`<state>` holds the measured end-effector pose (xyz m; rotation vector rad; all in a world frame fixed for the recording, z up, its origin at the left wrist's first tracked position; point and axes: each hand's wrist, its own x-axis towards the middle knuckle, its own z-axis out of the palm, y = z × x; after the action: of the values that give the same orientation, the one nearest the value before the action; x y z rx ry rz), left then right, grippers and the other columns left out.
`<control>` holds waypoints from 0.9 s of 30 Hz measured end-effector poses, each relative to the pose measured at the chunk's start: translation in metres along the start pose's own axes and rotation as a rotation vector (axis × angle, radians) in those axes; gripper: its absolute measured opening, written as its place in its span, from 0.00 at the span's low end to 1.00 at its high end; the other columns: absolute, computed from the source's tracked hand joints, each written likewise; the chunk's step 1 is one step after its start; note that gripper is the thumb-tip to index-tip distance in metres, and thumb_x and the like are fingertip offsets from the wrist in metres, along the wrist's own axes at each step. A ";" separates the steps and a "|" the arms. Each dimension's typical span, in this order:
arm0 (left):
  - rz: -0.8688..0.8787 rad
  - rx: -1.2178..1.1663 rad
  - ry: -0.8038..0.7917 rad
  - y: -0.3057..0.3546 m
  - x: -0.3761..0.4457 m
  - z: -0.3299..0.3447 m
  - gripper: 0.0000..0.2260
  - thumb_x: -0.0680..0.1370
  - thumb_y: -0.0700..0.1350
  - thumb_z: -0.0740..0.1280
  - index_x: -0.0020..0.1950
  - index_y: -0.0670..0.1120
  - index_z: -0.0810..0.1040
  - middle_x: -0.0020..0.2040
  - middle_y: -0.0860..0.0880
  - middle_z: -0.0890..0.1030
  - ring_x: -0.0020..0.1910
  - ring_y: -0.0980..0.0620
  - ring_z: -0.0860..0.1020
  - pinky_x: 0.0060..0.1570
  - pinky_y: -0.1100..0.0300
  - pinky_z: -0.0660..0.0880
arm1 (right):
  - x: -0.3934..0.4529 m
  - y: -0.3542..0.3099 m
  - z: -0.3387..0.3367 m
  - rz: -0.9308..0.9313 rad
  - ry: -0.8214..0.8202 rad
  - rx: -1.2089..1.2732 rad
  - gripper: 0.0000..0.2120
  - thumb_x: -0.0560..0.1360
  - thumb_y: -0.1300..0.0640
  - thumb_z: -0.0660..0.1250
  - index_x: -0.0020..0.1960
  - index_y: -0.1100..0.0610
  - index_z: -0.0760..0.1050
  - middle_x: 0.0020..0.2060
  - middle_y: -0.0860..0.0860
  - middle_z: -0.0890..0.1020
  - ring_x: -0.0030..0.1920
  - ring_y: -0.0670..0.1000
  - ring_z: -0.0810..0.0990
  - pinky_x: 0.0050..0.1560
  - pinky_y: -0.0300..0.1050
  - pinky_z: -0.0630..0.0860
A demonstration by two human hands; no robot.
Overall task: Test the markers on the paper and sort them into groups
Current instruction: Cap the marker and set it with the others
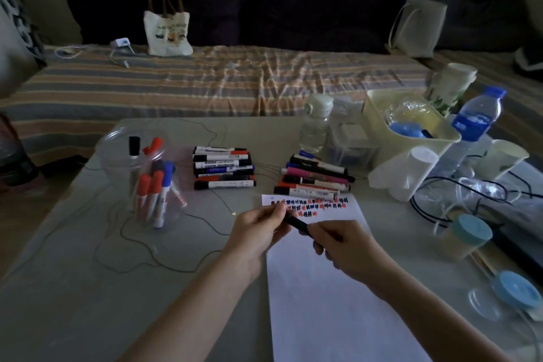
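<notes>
A white sheet of paper point(323, 288) lies on the table, with rows of red, blue and black test marks along its top edge. Above the marks, both hands hold one black marker point(296, 223). My left hand point(258, 229) pinches its upper end, and my right hand point(343, 247) grips its lower part. Behind the paper lie two piles of markers, a left pile point(223, 167) and a right pile point(314, 178). At the left, a clear plastic cup point(147, 173) holds several red, blue and black markers.
Thin wires loop over the table at the left. At the right stand a water bottle point(476, 123), a small clear bottle point(316, 123), a yellow bin point(411, 123), white paper cups point(408, 170), blue-lidded jars point(467, 235) and black cables. A striped couch runs behind the table.
</notes>
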<state>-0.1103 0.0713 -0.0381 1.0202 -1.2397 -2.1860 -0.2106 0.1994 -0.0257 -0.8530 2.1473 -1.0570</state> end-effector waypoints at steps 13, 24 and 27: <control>0.429 0.887 0.067 -0.001 0.025 -0.041 0.05 0.77 0.49 0.68 0.45 0.49 0.80 0.40 0.54 0.83 0.42 0.55 0.81 0.47 0.55 0.80 | 0.004 0.034 -0.018 -0.204 0.232 -0.177 0.15 0.80 0.61 0.62 0.60 0.43 0.73 0.44 0.46 0.83 0.33 0.44 0.83 0.37 0.45 0.81; 0.523 1.317 -0.073 -0.014 0.043 -0.050 0.15 0.73 0.50 0.73 0.59 0.52 0.79 0.53 0.51 0.79 0.48 0.55 0.75 0.46 0.64 0.69 | 0.012 0.020 -0.036 0.001 0.219 0.785 0.18 0.82 0.66 0.57 0.64 0.50 0.77 0.53 0.50 0.85 0.57 0.49 0.83 0.57 0.59 0.79; 0.503 1.309 -0.084 -0.014 0.048 -0.051 0.18 0.71 0.51 0.75 0.59 0.53 0.79 0.51 0.53 0.78 0.48 0.55 0.75 0.42 0.65 0.67 | 0.017 0.018 -0.040 0.061 0.238 0.953 0.12 0.80 0.64 0.62 0.59 0.54 0.79 0.49 0.55 0.85 0.50 0.50 0.83 0.47 0.48 0.79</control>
<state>-0.1015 0.0187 -0.0863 0.8103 -2.6752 -0.8754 -0.2554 0.2129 -0.0241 -0.2055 1.5012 -1.9583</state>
